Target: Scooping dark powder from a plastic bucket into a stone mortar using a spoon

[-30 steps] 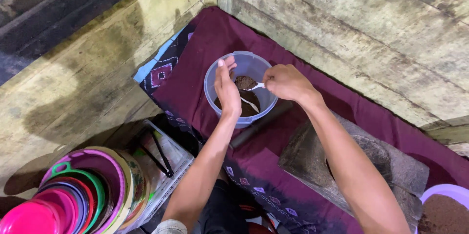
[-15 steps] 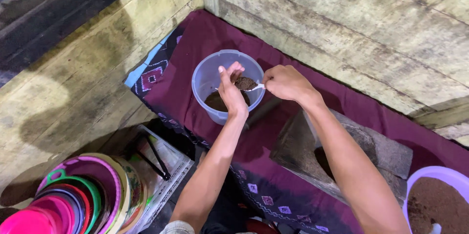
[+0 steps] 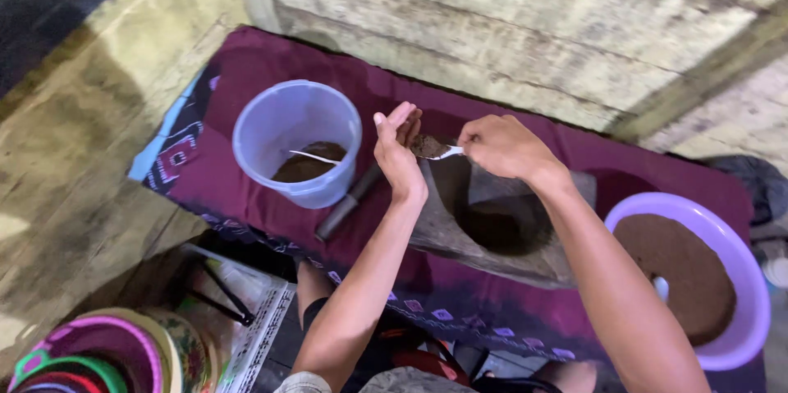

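Head view: our right hand (image 3: 502, 147) pinches a light metal spoon (image 3: 433, 149) by its handle; its crumbly brown powder spills easily; left hand (image 3: 397, 152) fingers together, cupped beside it.

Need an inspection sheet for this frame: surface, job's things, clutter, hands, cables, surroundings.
Surface: maroon patterned cloth.
Job's things: spoon heaped with brown powder; clear plastic tub with brown powder; stone mortar; purple basin of powder.
Clutter: dark pestle beside the tub; stacked coloured bowls.
Hands: left hand open, cupped beside the spoon; right hand grips the spoon.
Cables: nothing seen.
Surroundings: worn plank wall.
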